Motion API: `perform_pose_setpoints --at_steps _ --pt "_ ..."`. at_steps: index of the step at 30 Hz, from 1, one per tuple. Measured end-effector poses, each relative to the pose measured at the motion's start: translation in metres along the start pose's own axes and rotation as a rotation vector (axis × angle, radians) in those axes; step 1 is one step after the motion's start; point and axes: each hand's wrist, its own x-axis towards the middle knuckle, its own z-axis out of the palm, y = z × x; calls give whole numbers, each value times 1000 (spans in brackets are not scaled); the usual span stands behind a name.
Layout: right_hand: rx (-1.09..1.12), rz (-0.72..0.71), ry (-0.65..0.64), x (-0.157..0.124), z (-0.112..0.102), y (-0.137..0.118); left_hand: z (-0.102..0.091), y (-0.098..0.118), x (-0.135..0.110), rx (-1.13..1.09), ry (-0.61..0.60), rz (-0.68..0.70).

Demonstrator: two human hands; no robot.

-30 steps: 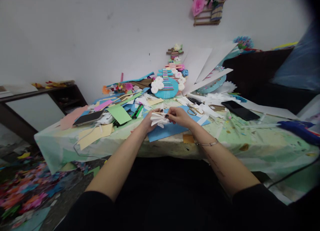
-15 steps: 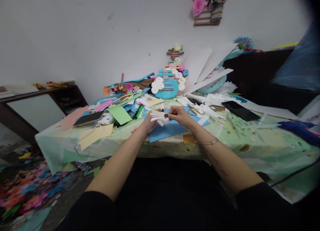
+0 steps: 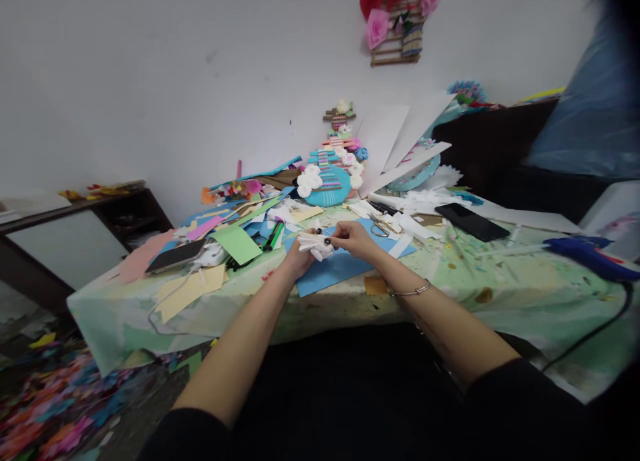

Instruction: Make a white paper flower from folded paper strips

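A small bunch of white folded paper (image 3: 315,249), with pleats or rolls fanning out, is held over the table. My left hand (image 3: 297,261) is closed around its left and lower side. At its right edge, the thumb and fingertips of my right hand (image 3: 354,238) pinch together by the paper; what exactly lies between them is too small to tell. Beneath both hands lies a blue sheet (image 3: 330,272). Just past my right hand rest scissors (image 3: 380,229) among white paper strips (image 3: 411,225).
A blue glue gun (image 3: 583,256) lies at right, its cord hanging off the table. Two phones lie there, one dark phone (image 3: 473,222) at right. A green cutter (image 3: 273,236) and green paper (image 3: 238,243) are left. Flower-trimmed crafts (image 3: 327,186) stand against the wall.
My view has tilted up and turned slightly right. Both hands keep their places at the white paper, with only slight finger movement.
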Motion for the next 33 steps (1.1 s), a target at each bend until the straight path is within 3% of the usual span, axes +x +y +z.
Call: perform_pose_setpoints --at_steps 24,29,33 --pt "-17 104 62 10 3 5 -4 -1 0 -5 55 -80" --pt "-99 77 14 6 1 3 -2 2 0 5 98 -97" --pt "-124 35 57 4 -1 3 -2 2 -3 41 78 -100"
